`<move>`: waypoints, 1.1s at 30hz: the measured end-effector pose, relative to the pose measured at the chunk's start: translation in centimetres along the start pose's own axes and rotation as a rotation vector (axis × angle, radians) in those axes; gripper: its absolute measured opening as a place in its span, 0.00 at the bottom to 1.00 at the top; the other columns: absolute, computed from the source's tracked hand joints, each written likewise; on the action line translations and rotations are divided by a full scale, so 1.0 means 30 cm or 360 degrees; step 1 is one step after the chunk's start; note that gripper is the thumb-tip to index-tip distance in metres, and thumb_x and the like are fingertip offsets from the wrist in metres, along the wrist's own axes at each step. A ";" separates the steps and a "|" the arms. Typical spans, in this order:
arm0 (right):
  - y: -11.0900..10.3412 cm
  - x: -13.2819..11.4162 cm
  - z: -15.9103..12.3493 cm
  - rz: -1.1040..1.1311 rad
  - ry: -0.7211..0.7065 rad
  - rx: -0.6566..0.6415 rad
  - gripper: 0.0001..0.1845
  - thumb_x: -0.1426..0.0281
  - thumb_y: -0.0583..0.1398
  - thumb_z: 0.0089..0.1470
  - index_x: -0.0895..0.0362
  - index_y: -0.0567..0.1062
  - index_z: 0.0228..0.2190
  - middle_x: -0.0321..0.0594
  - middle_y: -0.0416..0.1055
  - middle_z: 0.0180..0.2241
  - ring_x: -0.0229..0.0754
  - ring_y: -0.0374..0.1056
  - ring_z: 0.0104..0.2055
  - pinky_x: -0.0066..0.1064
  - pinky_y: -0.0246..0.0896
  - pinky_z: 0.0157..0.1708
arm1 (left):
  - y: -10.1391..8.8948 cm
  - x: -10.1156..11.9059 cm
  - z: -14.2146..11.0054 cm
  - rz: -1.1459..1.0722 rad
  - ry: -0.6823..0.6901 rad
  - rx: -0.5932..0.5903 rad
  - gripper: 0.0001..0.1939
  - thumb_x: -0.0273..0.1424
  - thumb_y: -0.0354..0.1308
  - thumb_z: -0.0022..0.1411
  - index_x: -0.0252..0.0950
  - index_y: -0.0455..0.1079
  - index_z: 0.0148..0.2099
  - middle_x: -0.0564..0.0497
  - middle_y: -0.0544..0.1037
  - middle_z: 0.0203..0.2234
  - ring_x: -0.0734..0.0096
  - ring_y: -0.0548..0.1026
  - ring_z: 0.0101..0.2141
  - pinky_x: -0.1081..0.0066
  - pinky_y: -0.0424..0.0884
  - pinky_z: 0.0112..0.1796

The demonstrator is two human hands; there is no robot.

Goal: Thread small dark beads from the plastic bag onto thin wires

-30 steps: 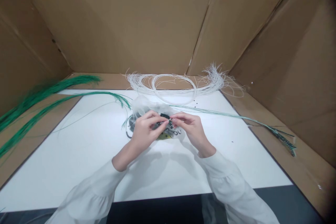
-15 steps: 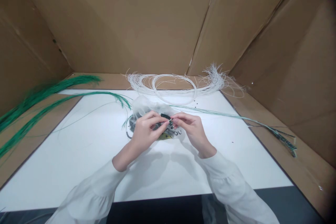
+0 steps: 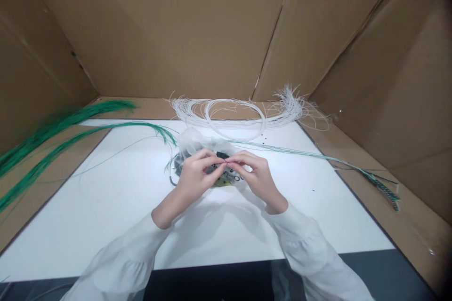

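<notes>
My left hand [image 3: 199, 169] and my right hand [image 3: 256, 171] meet fingertip to fingertip, both closed in a pinch. Whatever lies between the fingertips is too small and too covered to name. Just beyond and under them sits a translucent plastic bag [image 3: 197, 140] with dark printing and a patch of yellow-green at its near side. Small black pieces [image 3: 222, 155], which look like beads, show at the bag's mouth behind my fingers.
Green strands [image 3: 141, 125] lie in two bundles at the left. A coil of white strands [image 3: 235, 120] rests at the back. Thin pale green strands [image 3: 300, 152] run right to dark patterned cords [image 3: 384, 192]. Cardboard walls [image 3: 169, 33] enclose the white board [image 3: 106, 207].
My right hand has shifted slightly left, so its fingertips now touch those of my left hand. The small light-coloured thing earlier visible between them is now covered. My left hand has hardly moved.
</notes>
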State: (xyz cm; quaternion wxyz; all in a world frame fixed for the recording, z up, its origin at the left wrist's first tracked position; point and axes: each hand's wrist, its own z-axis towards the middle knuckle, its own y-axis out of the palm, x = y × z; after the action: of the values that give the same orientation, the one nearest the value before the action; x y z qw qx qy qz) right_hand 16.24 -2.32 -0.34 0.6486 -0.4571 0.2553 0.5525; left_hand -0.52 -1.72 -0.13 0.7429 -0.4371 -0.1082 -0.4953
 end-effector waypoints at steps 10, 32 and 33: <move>0.004 0.016 -0.003 0.0172 0.0340 0.0082 0.06 0.66 0.63 0.44 0.54 0.78 0.27 0.38 0.76 0.28 0.41 0.70 0.30 0.31 0.65 0.32 | 0.000 0.003 0.005 -0.0027 -0.0089 -0.0133 0.09 0.25 0.55 0.53 0.36 0.74 0.37 0.51 0.72 0.28 0.80 0.66 0.23 0.78 0.63 0.23; -0.008 0.024 0.006 -0.0085 0.0177 0.0048 0.09 0.65 0.58 0.50 0.56 0.75 0.27 0.39 0.73 0.29 0.41 0.67 0.33 0.32 0.61 0.33 | -0.005 0.006 0.016 -0.0082 -0.0339 -0.0101 0.04 0.27 0.56 0.51 0.34 0.68 0.33 0.54 0.69 0.28 0.83 0.59 0.17 0.77 0.59 0.21; -0.009 0.023 0.007 -0.0128 0.0129 0.0058 0.08 0.65 0.58 0.50 0.55 0.75 0.27 0.39 0.73 0.29 0.42 0.67 0.34 0.33 0.61 0.35 | -0.004 0.002 0.015 -0.0086 -0.0315 -0.0116 0.06 0.28 0.57 0.51 0.35 0.69 0.34 0.53 0.70 0.28 0.83 0.59 0.17 0.77 0.60 0.21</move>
State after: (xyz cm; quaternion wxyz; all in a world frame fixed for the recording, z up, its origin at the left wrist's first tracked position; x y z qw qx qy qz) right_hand 16.63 -1.80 -0.74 0.6677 -0.4771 0.2729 0.5021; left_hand -0.47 -1.43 0.23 0.6986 -0.5074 -0.1748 -0.4733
